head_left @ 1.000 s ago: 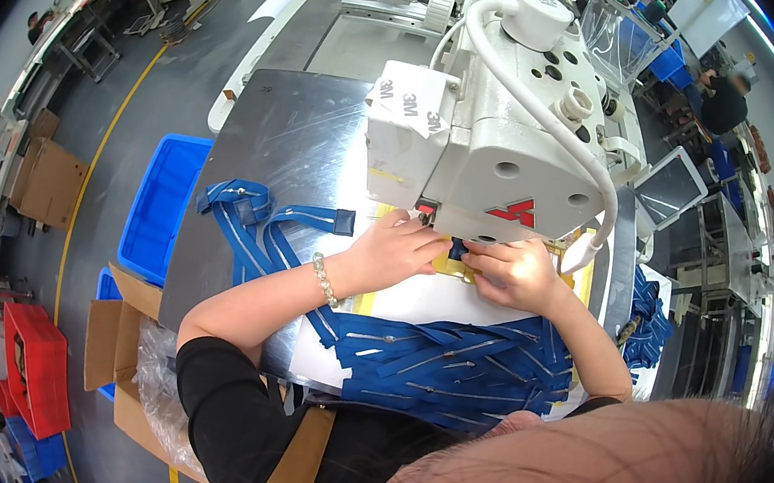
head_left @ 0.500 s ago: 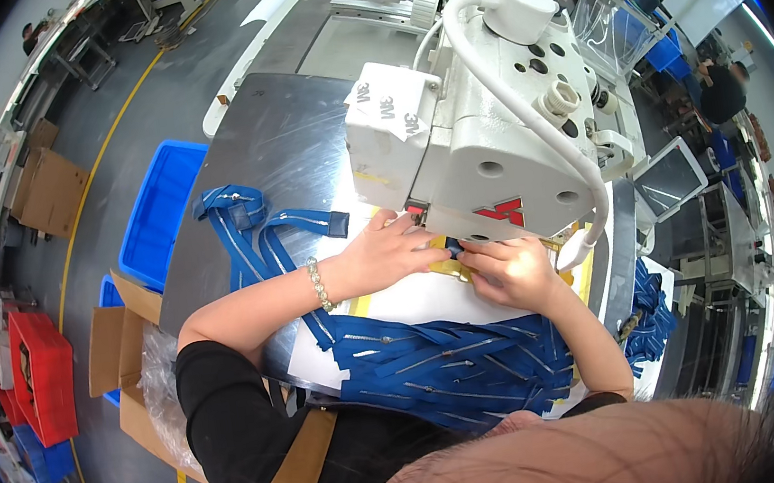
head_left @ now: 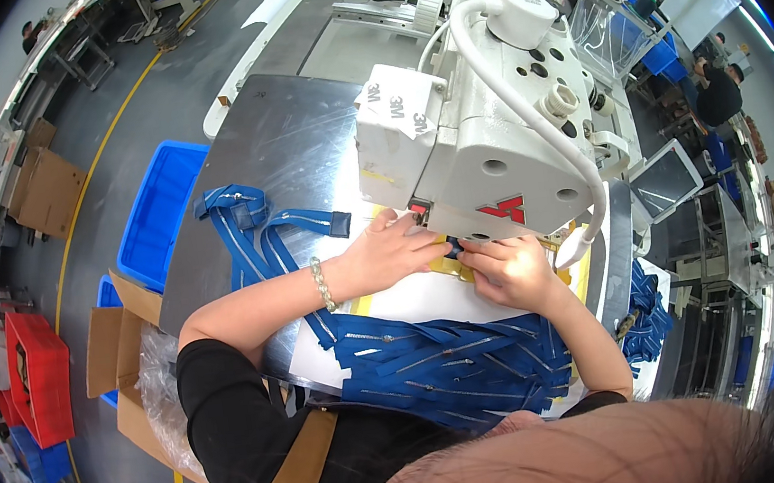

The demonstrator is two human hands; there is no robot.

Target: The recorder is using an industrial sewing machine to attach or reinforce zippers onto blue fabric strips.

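My left hand (head_left: 390, 249) and my right hand (head_left: 505, 269) meet under the head of a white industrial sewing machine (head_left: 489, 134). The fingertips of both press on a small blue piece on a yellow template (head_left: 447, 268) by the needle, which is hidden behind the machine head. A bead bracelet (head_left: 319, 284) circles my left wrist. Several blue zippered strips (head_left: 459, 367) lie in a pile at the near edge of the metal table (head_left: 281, 149). More blue strips (head_left: 247, 224) trail off to the left of my left forearm.
On the floor at left stand a blue plastic bin (head_left: 155, 220), open cardboard boxes (head_left: 113, 349) and a red crate (head_left: 35, 377). A small screen (head_left: 667, 186) sits to the machine's right. Another person (head_left: 719, 94) works at far right.
Both hands have stayed at the needle area with only slight finger shifts. The view has tilted a little, so the machine looks larger and nearer.
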